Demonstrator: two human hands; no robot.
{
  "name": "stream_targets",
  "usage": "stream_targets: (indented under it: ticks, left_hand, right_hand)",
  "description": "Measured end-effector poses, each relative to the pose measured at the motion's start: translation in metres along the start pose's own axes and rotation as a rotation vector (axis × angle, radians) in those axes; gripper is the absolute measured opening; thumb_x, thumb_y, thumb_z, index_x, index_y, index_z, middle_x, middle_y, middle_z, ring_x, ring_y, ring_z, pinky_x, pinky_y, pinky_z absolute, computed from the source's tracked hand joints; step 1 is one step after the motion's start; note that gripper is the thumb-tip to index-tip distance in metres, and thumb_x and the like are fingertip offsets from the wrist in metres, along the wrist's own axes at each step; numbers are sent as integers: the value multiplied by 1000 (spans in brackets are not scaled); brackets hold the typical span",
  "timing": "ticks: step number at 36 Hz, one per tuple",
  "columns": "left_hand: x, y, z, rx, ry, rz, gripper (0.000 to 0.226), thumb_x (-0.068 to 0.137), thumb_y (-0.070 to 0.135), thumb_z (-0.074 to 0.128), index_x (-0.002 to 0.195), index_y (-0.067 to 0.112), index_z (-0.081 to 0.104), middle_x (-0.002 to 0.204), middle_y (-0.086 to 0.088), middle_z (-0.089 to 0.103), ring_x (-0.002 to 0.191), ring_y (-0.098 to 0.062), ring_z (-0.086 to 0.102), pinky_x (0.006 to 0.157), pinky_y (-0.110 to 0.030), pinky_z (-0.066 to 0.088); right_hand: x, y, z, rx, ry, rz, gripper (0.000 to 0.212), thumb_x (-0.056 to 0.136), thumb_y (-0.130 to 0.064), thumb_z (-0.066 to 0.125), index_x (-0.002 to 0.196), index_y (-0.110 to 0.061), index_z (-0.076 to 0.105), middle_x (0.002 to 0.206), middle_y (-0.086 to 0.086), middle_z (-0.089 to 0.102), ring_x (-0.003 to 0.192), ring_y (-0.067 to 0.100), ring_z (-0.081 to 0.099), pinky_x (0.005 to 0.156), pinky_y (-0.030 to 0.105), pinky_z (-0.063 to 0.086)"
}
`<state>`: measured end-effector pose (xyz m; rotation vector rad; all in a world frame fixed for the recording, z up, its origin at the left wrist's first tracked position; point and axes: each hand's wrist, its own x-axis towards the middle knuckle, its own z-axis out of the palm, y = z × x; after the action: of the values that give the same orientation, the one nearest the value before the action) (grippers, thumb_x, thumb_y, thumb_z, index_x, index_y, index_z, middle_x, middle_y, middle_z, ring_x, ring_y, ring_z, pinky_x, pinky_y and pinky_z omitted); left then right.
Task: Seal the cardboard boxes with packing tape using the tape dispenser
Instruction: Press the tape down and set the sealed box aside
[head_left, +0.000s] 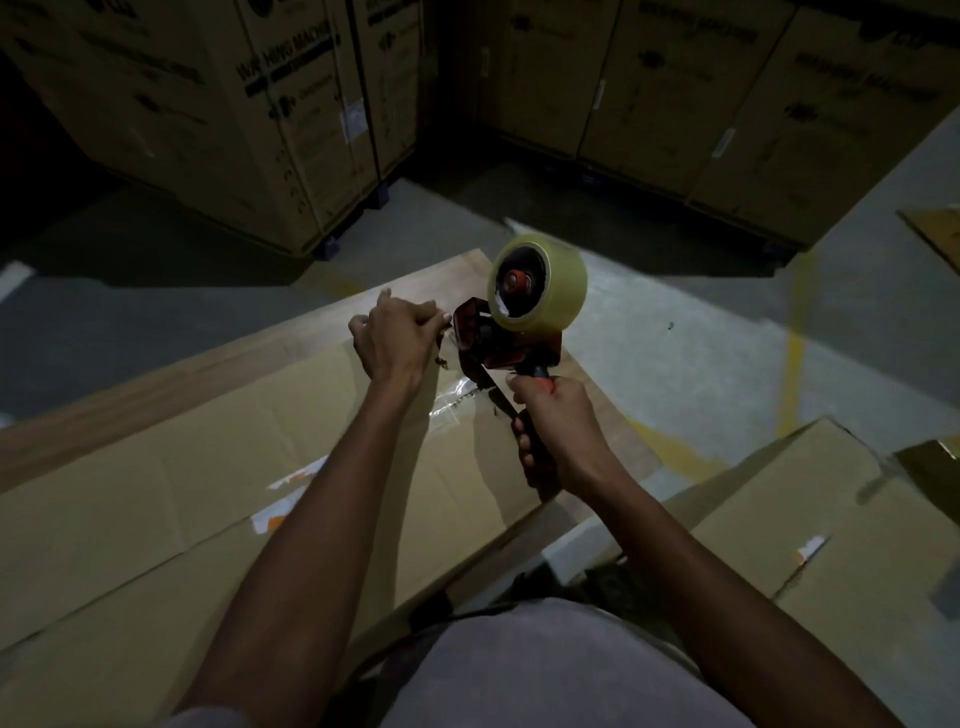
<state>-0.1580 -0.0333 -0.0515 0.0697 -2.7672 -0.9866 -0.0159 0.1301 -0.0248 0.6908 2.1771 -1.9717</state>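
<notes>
A large flat cardboard box (208, 493) lies in front of me, with strips of clear tape and torn labels on its top. My right hand (558, 421) grips the handle of a red tape dispenser (498, 343) held above the box's far right end. A yellowish roll of tape (550, 286) sits on the dispenser. My left hand (395, 338) is at the dispenser's front, its fingers pinching the loose end of the tape by the cutter. A short length of clear tape shows under the dispenser.
A second cardboard box (831, 519) lies at the right. Tall stacks of printed cartons (249, 119) on pallets stand behind, left and right (727, 104). Grey concrete floor (675, 322) with yellow lines lies between. The light is dim.
</notes>
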Motion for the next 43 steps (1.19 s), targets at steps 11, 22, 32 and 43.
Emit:
stream_targets:
  ticks: [11, 22, 32, 43]
  left_hand:
    - [11, 1, 5, 364, -133, 43, 34, 101, 51, 51, 111, 30, 76, 146, -8, 57, 144, -15, 41, 124, -53, -2]
    - [11, 5, -3, 349, -109, 84, 32, 96, 52, 60, 112, 32, 78, 122, -1, 70, 141, -18, 45, 123, -57, 1]
    - [7, 6, -2, 320, -163, 140, 28, 101, 42, 57, 115, 27, 77, 127, -2, 69, 148, -19, 35, 123, -54, 2]
    - [-43, 15, 6, 232, -137, 97, 24, 100, 32, 60, 111, 23, 79, 126, -8, 70, 146, -19, 38, 125, -50, 2]
  right_hand:
    - [-5, -7, -5, -133, -7, -41, 30, 86, -47, 62, 67, -24, 68, 57, 2, 60, 51, 21, 57, 53, 36, 46]
    - [-24, 8, -22, -198, 36, -36, 32, 84, -47, 62, 59, -28, 58, 54, -3, 55, 47, 17, 51, 54, 34, 41]
    - [-35, 18, -26, -219, 48, -58, 29, 95, -33, 61, 75, -14, 56, 60, 7, 53, 48, 22, 49, 48, 32, 40]
    - [-31, 22, -25, -214, 62, -40, 32, 96, -38, 59, 73, -15, 56, 55, 4, 53, 41, 17, 47, 40, 26, 37]
